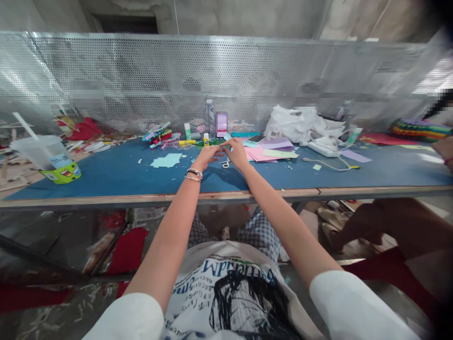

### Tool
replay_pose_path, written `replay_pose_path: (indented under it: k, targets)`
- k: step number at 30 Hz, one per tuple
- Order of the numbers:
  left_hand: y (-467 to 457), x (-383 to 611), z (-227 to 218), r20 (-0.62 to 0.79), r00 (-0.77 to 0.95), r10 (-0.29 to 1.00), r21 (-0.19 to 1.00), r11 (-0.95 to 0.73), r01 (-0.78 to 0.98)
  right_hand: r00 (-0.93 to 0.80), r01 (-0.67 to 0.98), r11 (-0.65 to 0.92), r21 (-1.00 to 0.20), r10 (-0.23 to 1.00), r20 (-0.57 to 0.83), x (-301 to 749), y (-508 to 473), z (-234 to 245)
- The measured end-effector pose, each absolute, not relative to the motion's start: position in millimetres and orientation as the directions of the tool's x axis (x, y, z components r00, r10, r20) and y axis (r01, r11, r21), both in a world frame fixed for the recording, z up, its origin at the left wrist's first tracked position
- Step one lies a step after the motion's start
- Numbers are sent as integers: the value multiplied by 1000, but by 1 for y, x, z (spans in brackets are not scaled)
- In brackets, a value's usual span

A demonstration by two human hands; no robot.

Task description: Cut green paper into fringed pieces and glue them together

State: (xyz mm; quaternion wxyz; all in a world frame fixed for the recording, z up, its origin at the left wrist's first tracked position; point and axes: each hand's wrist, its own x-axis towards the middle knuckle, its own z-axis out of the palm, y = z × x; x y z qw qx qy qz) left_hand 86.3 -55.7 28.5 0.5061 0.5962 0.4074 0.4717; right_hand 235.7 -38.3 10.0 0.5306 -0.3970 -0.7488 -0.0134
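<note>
My left hand (208,155), with bracelets on the wrist, and my right hand (236,150) meet over the middle of the blue table. Their fingertips are drawn together around something small that I cannot make out. Just below the fingers lies a pair of scissors (225,164) with pale handles, partly covered. To the right of my right hand, pink paper (260,153) lies with a light green sheet (279,154) and purple paper (279,143). Pieces of light blue paper (166,160) lie left of my left hand. A yellow glue stick (206,139) stands behind it.
A phone (222,123) stands upright beside a clear bottle (209,118). At far left is a plastic cup (42,156) with a straw. A white bag (293,123), a white cable (332,163) and a folded paper piece (161,134) also lie about. Another person's hand (444,150) is at far right.
</note>
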Motion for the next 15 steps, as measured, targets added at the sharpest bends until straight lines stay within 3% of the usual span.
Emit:
replay_pose_path:
  k: [5, 15]
  targets:
    - [-53, 85, 28, 134, 234, 963, 989, -115, -92, -137, 608, 689, -396, 581, 802, 236, -41, 12]
    - [-51, 84, 25, 168, 201, 965, 985, -157, -70, -148, 592, 694, -410, 594, 791, 235, -43, 14]
